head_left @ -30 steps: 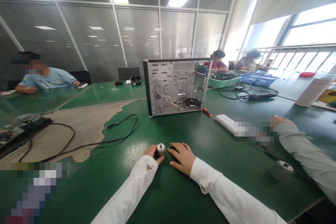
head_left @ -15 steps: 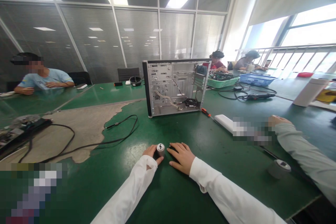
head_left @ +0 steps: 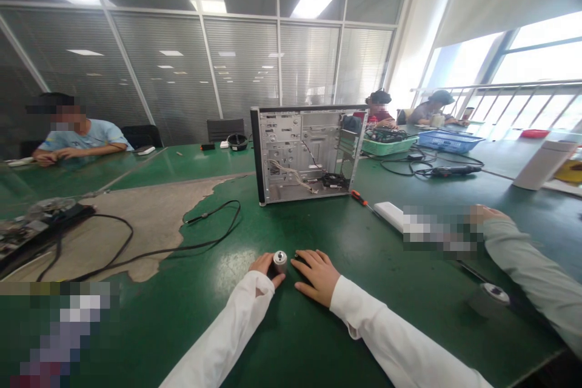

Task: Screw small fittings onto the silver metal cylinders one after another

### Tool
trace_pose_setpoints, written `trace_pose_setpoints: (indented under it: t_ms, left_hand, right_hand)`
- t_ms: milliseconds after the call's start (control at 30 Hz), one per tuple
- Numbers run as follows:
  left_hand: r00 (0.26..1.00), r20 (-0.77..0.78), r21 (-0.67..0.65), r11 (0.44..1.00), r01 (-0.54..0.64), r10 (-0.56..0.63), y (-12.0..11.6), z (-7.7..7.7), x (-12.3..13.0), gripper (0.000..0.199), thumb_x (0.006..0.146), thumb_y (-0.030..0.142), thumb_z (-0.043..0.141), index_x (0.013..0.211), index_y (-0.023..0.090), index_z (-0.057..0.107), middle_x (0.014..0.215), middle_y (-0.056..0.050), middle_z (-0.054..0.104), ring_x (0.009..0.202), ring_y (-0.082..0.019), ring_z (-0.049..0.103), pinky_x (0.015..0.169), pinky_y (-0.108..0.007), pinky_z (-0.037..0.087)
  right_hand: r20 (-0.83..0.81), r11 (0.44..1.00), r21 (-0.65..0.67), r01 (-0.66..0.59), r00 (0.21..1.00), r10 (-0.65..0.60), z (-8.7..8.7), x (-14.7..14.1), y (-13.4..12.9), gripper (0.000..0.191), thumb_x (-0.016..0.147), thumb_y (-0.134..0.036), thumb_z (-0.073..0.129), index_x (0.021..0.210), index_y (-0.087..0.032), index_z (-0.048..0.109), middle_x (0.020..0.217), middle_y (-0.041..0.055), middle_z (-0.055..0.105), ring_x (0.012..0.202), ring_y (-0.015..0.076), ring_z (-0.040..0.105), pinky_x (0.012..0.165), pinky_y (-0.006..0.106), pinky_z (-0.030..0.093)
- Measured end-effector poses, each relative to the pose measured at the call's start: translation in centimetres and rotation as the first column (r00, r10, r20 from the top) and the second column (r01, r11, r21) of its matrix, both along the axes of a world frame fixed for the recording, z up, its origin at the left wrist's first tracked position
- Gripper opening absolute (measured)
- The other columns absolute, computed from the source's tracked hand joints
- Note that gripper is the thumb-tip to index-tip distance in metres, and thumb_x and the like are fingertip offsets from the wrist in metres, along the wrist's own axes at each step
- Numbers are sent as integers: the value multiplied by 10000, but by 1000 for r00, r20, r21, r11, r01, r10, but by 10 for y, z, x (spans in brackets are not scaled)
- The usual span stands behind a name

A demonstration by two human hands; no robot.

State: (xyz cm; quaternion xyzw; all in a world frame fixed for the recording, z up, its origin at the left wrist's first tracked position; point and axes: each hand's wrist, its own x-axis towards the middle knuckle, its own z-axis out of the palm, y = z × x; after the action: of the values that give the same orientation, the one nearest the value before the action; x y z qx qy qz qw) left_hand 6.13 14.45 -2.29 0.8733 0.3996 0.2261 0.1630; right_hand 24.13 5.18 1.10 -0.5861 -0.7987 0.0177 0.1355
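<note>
My left hand [head_left: 264,268] curls round a short silver metal cylinder [head_left: 280,262] that stands upright on the green table, its thumb on the near side. A dark mark shows on the cylinder's top. My right hand [head_left: 319,274] rests low over the table just to the right, fingers spread. By its index fingertip lies a tiny dark object [head_left: 296,256], too small to name. Beyond both hands stands an open computer case [head_left: 309,154], with loose cables and a black fan inside.
A black cable [head_left: 213,244] lies at left. To the right are an orange-handled screwdriver [head_left: 359,197], a white bar [head_left: 388,216], another metal cylinder [head_left: 490,298] and a neighbour's sleeve [head_left: 522,260]. Green [head_left: 388,147] and blue baskets [head_left: 450,141] stand behind, with other people seated around.
The view has shifted slightly. Both my hands and the cylinder keep their places on the table. The person at the far left has brought their hands closer together.
</note>
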Motion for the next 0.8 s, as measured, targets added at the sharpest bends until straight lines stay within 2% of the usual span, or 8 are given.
trace_pose_setpoints:
  t_ms: [233,800]
  left_hand:
    - [1000,27,36,999,-16,15,0,-4,1,438,600,279,602,1010,163,499,980,-73,556,931,-234,511,803,-355,410]
    - [1000,10,7,1000,-28,28,-1,-2,1,445,602,288,603,1019,184,487,986,-62,556,928,-228,508,799,-352,407]
  right_hand:
    - [-7,1000,6,-1,1000,1,-1,0,1,493,766,-505,317,1202,-276,345,1253,56,350,1141,206,275,946,424,182]
    - [-3,1000,-7,5,1000,-5,2,-1,0,487,763,-491,337,1198,-273,351,1251,58,352,1145,204,275,946,425,185]
